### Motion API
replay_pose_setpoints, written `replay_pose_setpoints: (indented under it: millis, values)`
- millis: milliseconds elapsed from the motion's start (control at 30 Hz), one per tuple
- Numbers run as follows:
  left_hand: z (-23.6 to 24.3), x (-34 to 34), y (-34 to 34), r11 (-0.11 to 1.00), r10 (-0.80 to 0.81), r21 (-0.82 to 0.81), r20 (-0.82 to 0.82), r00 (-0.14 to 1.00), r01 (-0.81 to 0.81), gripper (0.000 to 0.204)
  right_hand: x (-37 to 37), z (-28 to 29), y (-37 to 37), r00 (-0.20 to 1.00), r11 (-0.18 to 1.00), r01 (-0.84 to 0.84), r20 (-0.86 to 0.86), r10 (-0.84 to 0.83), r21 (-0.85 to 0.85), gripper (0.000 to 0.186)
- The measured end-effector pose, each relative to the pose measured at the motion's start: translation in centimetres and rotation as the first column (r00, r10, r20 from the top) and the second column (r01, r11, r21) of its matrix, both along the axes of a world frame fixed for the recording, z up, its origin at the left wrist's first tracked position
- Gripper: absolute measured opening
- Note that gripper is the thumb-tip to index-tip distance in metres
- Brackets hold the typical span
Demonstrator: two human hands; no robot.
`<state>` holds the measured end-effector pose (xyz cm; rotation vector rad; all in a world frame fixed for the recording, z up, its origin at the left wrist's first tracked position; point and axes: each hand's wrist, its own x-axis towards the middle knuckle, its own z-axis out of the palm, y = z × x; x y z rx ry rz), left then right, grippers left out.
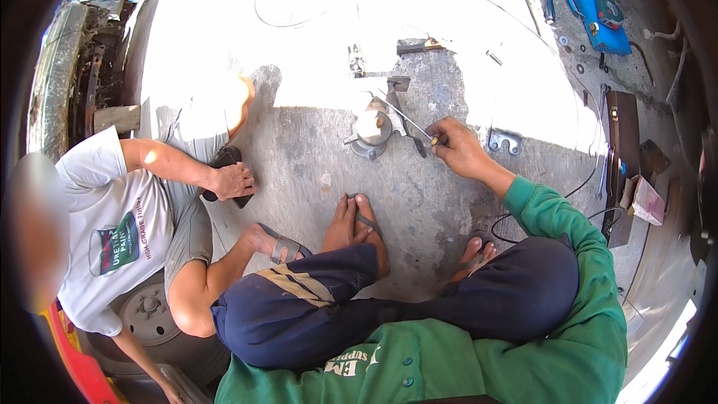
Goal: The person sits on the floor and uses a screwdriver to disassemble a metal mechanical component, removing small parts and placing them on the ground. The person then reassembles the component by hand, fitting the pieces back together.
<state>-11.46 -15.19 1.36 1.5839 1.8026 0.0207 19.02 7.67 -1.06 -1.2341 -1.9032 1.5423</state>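
Observation:
My right hand (456, 147) pinches the yellow end of a thin metal rod (406, 117) between thumb and fingers. The rod slants up and left over a round grey metal casting (373, 129) with lugs, which stands on the concrete floor. A dark flat metal piece (413, 142) leans at the casting's right side. What looks like my left hand (340, 227) rests against my sandalled left foot (372, 243), partly behind the trouser leg; its fingers are not clear. Right of my right hand lies a grey bracket (505, 142) with holes.
On the left a person (112, 217) sits, one hand (233, 182) at a dark object near the floor. A wheel (149, 314) lies behind them. A blue case (594, 4), a screwdriver (550, 1), washers and a brown case (623, 127) lie on the right. Cables cross the sunlit far floor.

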Motion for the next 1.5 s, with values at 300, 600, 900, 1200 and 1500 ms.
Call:
replay_pose_setpoints:
  millis: [300, 600, 900, 1200, 1500]
  values:
    - [-1.0, -0.7, -0.7, 1.0, 0.003, -0.014, 0.038, 0.999, -0.003, 0.088, -1.2, -0.5, 0.3, 0.992, 0.995, -0.025, 0.125, 0.012, 0.099, 0.025]
    - [-0.7, -0.7, -0.3, 0.999, 0.005, -0.04, 0.04, 0.999, -0.003, 0.087, -2.0, 0.5, 0.7, 0.994, 0.997, -0.037, 0.103, 0.03, 0.064, 0.022]
    - [-1.1, -0.9, -0.7, 0.999, 0.026, -0.02, 0.037, 0.999, -0.025, 0.09, -1.8, -0.5, 1.8, 0.992, 0.995, -0.061, 0.112, 0.053, 0.072, 0.024]
    - [-1.3, -0.8, -0.7, 1.0, 0.013, -0.011, 0.028, 1.0, -0.013, 0.091, -1.7, -0.6, 2.0, 0.975, 0.985, -0.15, 0.181, 0.133, 0.081, 0.028]
    - [-1.0, -0.4, -0.5, 0.999, 0.044, -0.022, 0.044, 0.998, -0.043, 0.09, -1.4, 0.3, 2.1, 0.984, 0.991, -0.132, 0.127, 0.128, 0.026, 0.027]
